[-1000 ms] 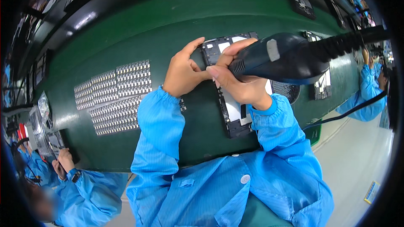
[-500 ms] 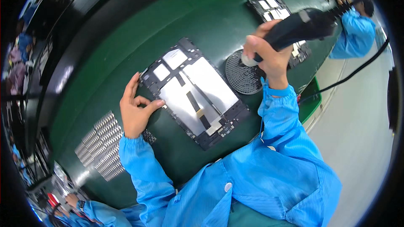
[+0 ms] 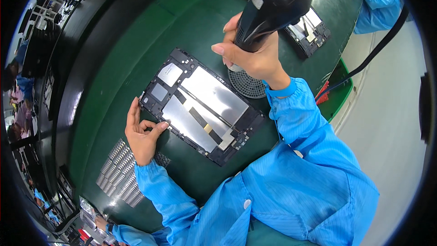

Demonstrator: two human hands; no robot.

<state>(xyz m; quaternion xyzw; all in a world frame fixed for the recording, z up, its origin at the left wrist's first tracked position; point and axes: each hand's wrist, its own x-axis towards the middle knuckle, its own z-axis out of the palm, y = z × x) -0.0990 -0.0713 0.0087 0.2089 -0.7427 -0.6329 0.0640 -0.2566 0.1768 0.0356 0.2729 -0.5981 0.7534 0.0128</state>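
An opened tablet body [image 3: 218, 95] lies tilted on the green table, with bare silver plates, a black frame and dark ribbon cables showing. Thumb and fingers of my left hand [image 3: 143, 141] grip its left edge. In my right hand [image 3: 260, 63] is a black electric screwdriver [image 3: 275, 9], wrapped by the fingers, its thick cable leaving at the top. The tool is past the tablet's upper right side, above a round grey screw tray [image 3: 246, 85] full of small holes. Its tip is hidden behind my hand.
Other opened tablet bodies [image 3: 306, 34] lie at the far right. Sheets of small metal parts [image 3: 120, 171] sit left of my forearm. A green bin [image 3: 342, 91] stands by the table's right edge, with a black cable [image 3: 378, 48] crossing over it. Co-workers [image 3: 380, 4] sit nearby.
The screwdriver and my right hand have swung left and now stand more upright over the tray. My left hand keeps its hold on the tablet. The whole view has shifted a little.
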